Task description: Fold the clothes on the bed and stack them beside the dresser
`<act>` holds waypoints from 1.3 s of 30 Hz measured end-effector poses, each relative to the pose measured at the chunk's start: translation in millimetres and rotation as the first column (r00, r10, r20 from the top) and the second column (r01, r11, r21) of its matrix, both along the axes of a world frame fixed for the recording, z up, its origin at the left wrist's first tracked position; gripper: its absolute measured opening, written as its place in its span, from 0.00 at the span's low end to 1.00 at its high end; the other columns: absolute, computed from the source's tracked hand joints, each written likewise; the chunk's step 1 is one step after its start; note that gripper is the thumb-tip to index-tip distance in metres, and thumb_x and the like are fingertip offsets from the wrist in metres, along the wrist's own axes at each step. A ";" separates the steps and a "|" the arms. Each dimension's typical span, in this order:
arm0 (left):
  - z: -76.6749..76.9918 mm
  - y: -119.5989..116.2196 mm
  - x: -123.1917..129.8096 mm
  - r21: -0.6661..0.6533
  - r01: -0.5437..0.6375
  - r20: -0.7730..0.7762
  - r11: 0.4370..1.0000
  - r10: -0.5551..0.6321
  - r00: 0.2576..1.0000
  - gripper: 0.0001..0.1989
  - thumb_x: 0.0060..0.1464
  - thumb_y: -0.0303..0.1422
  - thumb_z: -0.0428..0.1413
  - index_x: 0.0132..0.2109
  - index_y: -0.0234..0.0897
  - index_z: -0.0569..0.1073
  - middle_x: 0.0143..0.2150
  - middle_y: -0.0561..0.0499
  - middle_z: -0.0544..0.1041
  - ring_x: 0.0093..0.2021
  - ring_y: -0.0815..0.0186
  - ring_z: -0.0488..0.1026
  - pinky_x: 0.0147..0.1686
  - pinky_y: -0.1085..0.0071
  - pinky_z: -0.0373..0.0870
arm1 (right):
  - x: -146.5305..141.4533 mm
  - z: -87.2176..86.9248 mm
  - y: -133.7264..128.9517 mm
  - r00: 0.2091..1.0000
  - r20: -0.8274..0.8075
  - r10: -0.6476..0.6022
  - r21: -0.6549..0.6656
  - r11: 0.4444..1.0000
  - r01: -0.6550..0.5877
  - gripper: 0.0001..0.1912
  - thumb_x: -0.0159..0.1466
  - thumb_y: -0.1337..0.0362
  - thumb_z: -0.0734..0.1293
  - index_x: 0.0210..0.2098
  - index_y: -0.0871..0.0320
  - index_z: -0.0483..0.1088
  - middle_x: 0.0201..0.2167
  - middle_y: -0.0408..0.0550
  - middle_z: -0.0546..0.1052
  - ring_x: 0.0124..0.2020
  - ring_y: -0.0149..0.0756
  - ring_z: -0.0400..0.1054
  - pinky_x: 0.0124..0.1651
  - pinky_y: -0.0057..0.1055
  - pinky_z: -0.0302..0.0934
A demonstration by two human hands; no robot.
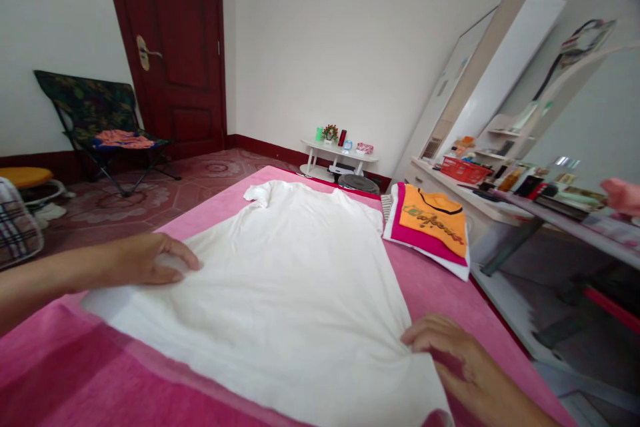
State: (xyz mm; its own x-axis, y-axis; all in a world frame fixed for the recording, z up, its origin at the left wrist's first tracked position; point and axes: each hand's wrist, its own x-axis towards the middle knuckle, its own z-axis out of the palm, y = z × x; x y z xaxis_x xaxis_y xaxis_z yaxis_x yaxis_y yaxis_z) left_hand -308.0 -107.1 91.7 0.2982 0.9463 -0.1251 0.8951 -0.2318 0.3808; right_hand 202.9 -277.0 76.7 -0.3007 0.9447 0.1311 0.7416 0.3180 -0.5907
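A white T-shirt lies spread on a pink bed cover, its short sleeves and neck at the far end and its hem towards me. At the shirt's left side edge, my left hand has the cloth between thumb and fingers. My right hand pinches the right side edge lower down, and creases run from those fingers across the fabric. Beyond the right hand sits a stack of folded clothes, with an orange printed shirt on top, a magenta one beneath and white cloth at the bottom.
To the right stands a dressing table with a red basket and several bottles. A low white shelf is by the far wall. On the left are a folding chair with clothing on it, a yellow stool and a dark red door.
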 end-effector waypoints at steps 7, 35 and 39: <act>9.2 10.2 57.3 0.158 0.221 -0.428 0.962 -0.135 0.894 0.15 0.47 0.36 0.57 0.43 0.41 0.78 0.47 0.46 0.75 0.49 0.54 0.71 0.51 0.61 0.64 | 0.1 -6.8 11.2 0.993 -0.096 -0.068 -0.174 0.984 0.051 0.13 0.65 0.59 0.59 0.34 0.57 0.73 0.33 0.48 0.76 0.38 0.39 0.69 0.43 0.33 0.63; -84.2 90.5 280.8 0.281 0.252 -0.038 0.926 -0.252 0.967 0.37 0.57 0.57 0.33 0.67 0.43 0.53 0.71 0.43 0.45 0.70 0.49 0.36 0.64 0.46 0.34 | 48.4 -40.7 338.2 0.545 0.645 -0.535 0.297 0.833 0.466 0.33 0.64 0.60 0.62 0.65 0.60 0.48 0.50 0.65 0.70 0.48 0.51 0.69 0.44 0.39 0.61; -82.1 89.9 280.8 0.266 0.248 -0.032 0.932 -0.248 0.968 0.37 0.58 0.57 0.33 0.67 0.42 0.53 0.71 0.43 0.45 0.69 0.48 0.36 0.64 0.45 0.34 | 44.0 -38.1 346.3 0.539 0.722 -0.435 0.243 0.887 0.392 0.18 0.66 0.64 0.59 0.55 0.57 0.66 0.44 0.60 0.74 0.46 0.48 0.70 0.44 0.38 0.62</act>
